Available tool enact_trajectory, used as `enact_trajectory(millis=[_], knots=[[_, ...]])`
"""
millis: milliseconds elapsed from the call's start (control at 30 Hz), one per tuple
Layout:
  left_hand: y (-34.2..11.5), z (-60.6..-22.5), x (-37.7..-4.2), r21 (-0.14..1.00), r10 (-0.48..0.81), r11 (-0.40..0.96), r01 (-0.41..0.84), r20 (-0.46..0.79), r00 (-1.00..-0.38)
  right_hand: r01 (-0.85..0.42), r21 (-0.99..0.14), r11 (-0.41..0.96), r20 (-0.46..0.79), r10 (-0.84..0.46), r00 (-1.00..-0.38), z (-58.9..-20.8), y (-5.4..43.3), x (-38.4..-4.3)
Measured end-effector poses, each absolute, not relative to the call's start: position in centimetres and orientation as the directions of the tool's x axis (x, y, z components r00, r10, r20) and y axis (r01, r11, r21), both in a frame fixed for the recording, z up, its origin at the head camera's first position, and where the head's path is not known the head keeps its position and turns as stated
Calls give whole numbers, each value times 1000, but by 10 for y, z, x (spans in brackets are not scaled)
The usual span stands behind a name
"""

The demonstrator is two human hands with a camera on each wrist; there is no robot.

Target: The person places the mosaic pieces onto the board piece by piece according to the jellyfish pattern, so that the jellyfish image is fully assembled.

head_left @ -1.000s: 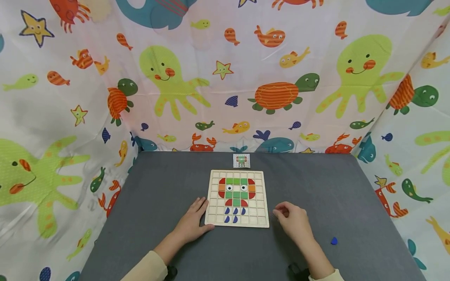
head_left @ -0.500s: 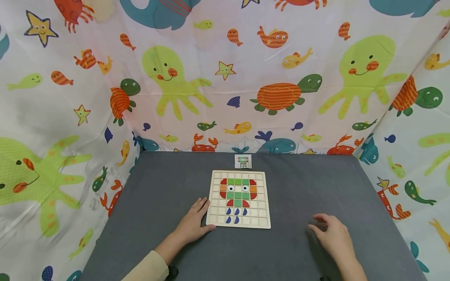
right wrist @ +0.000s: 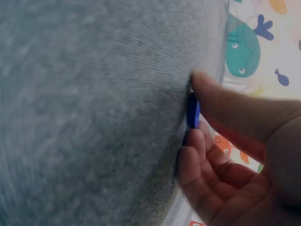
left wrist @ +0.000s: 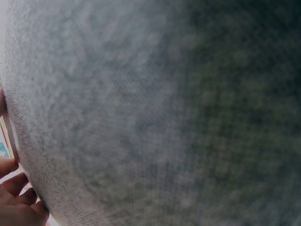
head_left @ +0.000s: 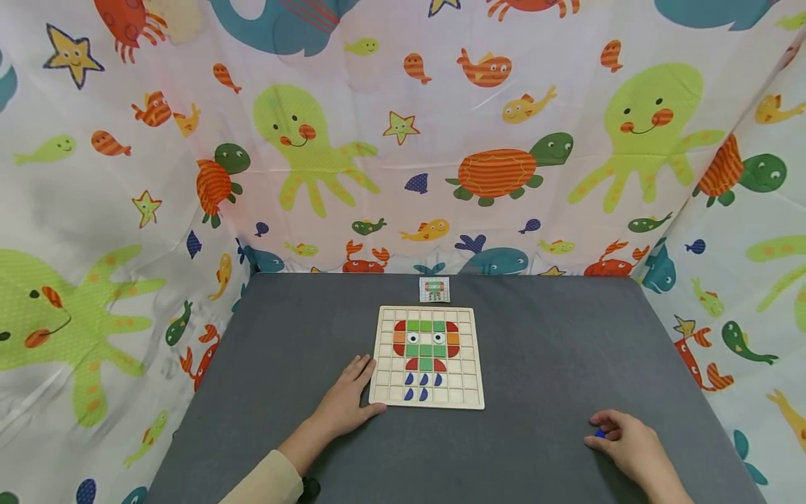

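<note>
A small blue puzzle piece (head_left: pixel 600 434) lies on the grey cloth at the right, between the thumb and fingers of my right hand (head_left: pixel 632 448). The right wrist view shows this blue piece (right wrist: pixel 193 110) at close range, standing between thumb and curled fingertips. My left hand (head_left: pixel 345 399) rests at the left edge of a wooden grid board (head_left: pixel 462 392), thumb by its lower left corner. On the board, red, green and orange pieces form a figure with two eye pieces. Below them sit several blue half-round pieces (head_left: pixel 424 379). Only fingers of the left hand (left wrist: pixel 19 202) show in the left wrist view.
A small picture card (head_left: pixel 434 289) with a similar figure lies behind the board. Grey cloth (head_left: pixel 535 336) covers the table. A curtain (head_left: pixel 403 161) printed with sea animals stands along the back and both sides.
My right hand has moved from beside the board rightward and toward me, to the blue piece, its fingers now around it. The left hand has stayed at the board.
</note>
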State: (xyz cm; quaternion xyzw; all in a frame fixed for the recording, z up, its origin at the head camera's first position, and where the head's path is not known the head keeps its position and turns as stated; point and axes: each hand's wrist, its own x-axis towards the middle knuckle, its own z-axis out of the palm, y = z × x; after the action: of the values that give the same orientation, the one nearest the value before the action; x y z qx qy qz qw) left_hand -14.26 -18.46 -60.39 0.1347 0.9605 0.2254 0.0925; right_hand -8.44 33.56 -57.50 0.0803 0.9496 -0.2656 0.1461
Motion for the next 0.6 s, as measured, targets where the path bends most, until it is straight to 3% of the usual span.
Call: enact_trajectory(millis=[233, 600], knots=[[-185, -607, -143, 442, 295, 871, 214, -121, -948, 188, -498, 846, -232, 78, -969, -578, 339, -79], [-185, -607, -143, 438, 290, 875, 206, -133, -948, 182, -494, 850, -241, 67, -968, -575, 334, -83]])
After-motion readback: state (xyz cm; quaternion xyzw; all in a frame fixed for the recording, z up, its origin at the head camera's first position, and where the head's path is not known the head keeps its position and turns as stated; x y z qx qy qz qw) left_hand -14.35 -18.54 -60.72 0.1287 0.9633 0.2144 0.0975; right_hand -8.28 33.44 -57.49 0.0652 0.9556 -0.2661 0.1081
